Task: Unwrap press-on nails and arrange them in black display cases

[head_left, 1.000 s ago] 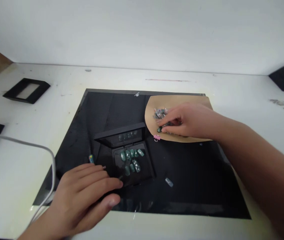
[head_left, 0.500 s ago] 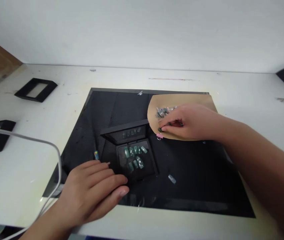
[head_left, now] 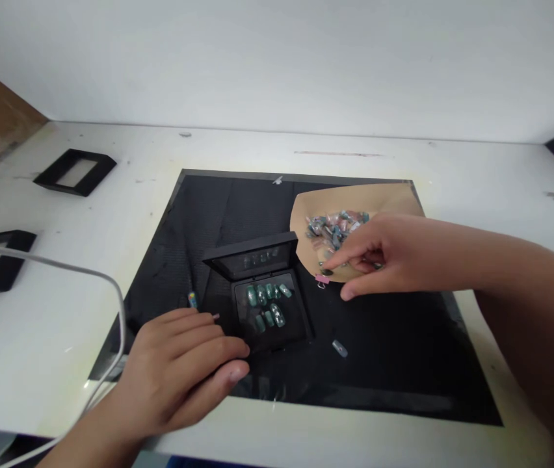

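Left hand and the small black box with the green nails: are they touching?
Touching. The head view shows the left hand lying on the black mat with its fingertips pressed against the near-left corner of the open black box.

Soft, even light is falling from above and washing the white table (head_left: 404,162) and back wall pale, almost overexposed. A faint yellowish tint is showing on the table around the black mat (head_left: 394,364). The mat's near edge is catching a dull sheen. The left hand (head_left: 179,370) is casting only a weak shadow on the mat, and the right hand (head_left: 384,253) is shading the tan paper (head_left: 355,195) beneath it. The picture is looking slightly soft, so the small nails in the box (head_left: 270,312) are lacking fine detail. The near forearms are blurring at the frame's lower corners, and the table's edges are bowing slightly.
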Demonstrator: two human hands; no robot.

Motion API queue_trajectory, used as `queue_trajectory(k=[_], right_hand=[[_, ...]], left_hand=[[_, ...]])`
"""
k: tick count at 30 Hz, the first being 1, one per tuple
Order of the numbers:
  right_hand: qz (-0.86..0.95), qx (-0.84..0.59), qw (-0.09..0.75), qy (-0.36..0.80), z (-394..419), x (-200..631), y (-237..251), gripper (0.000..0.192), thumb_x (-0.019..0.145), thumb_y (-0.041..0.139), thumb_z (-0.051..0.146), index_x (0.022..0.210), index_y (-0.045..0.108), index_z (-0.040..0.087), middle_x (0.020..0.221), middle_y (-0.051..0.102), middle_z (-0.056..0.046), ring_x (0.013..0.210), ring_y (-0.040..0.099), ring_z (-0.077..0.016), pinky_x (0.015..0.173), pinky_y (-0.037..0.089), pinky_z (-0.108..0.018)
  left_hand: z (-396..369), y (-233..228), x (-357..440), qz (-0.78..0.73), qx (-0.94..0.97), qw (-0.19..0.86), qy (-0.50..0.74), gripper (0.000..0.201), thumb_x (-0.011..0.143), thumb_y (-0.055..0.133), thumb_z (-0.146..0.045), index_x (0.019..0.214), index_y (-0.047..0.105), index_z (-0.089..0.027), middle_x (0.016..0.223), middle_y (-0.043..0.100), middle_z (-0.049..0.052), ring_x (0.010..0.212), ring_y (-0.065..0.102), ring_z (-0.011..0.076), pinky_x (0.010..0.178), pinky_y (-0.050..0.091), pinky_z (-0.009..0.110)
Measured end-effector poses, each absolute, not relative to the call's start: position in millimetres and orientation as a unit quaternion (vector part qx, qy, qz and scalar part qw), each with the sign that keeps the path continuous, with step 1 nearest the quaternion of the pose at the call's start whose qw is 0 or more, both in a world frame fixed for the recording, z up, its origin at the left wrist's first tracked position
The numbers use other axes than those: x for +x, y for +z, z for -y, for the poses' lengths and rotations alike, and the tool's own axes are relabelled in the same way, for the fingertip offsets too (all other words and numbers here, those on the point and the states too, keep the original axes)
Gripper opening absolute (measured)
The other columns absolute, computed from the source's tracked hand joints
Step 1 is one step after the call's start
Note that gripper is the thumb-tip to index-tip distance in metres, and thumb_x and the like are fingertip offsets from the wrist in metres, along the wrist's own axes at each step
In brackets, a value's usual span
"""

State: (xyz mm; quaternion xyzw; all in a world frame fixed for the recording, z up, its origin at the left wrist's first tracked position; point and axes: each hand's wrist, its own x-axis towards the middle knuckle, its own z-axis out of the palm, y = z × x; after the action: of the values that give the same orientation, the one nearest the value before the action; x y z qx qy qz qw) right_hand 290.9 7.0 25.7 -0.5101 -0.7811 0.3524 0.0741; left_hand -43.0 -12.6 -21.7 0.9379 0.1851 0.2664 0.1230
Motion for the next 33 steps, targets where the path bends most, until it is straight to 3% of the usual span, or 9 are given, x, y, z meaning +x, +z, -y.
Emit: queue_trajectory(k=[5, 9, 18, 27, 33], right_hand=[[0.810, -0.497, 0.079, 0.302, -2, 287, 27, 0.009, 0.080, 0.078, 0.034, 0.088, 0.083, 0.033, 0.050, 0.053, 0.007, 0.044, 0.043, -0.0096, 0.046, 0.028, -0.028], [0.795, -0.518, 0.062, 0.311, -2, 287, 27, 0.006, 0.077, 0.080, 0.032, 0.082, 0.081, 0.030, 0.052, 0.053, 0.007, 0.045, 0.047, -0.0095, 0.045, 0.031, -0.026], [0.769, -0.504, 0.046, 0.391, -7, 292, 25, 0.011, 0.084, 0.071, 0.038, 0.085, 0.075, 0.028, 0.056, 0.050, 0.007, 0.048, 0.045, -0.0093, 0.046, 0.034, -0.026], [0.800, -0.508, 0.023, 0.320, 0, 284, 30, 0.015, 0.087, 0.064, 0.039, 0.087, 0.069, 0.025, 0.061, 0.057, 0.005, 0.053, 0.050, -0.0123, 0.053, 0.035, -0.028], [0.801, -0.523, 0.022, 0.290, 4, 284, 38, 0.024, 0.089, 0.062, 0.044, 0.078, 0.067, 0.024, 0.063, 0.061, 0.003, 0.055, 0.051, -0.0123, 0.054, 0.033, -0.029]], left_hand=[[12, -23, -42, -0.185, 0.938, 0.124, 0.264, 0.015, 0.100, 0.053, -0.022, 0.093, 0.065, -0.018, 0.072, 0.072, -0.002, 0.059, 0.067, 0.0127, 0.068, 0.052, 0.032], [12, -22, -41, -0.187, 0.939, 0.125, 0.260, 0.014, 0.100, 0.054, -0.022, 0.092, 0.065, -0.019, 0.069, 0.071, -0.003, 0.059, 0.066, 0.0132, 0.058, 0.047, 0.031], [12, -20, -43, -0.191, 0.937, 0.119, 0.268, 0.012, 0.098, 0.056, -0.019, 0.091, 0.066, -0.019, 0.067, 0.068, -0.002, 0.059, 0.063, 0.0140, 0.056, 0.043, 0.031], [10, -20, -43, -0.190, 0.937, 0.122, 0.266, 0.010, 0.095, 0.057, -0.016, 0.090, 0.065, -0.018, 0.068, 0.067, -0.001, 0.061, 0.060, 0.0148, 0.060, 0.043, 0.031], [10, -21, -42, -0.193, 0.936, 0.119, 0.270, 0.011, 0.096, 0.056, -0.016, 0.089, 0.065, -0.018, 0.067, 0.067, -0.001, 0.060, 0.061, 0.0144, 0.058, 0.041, 0.031]])
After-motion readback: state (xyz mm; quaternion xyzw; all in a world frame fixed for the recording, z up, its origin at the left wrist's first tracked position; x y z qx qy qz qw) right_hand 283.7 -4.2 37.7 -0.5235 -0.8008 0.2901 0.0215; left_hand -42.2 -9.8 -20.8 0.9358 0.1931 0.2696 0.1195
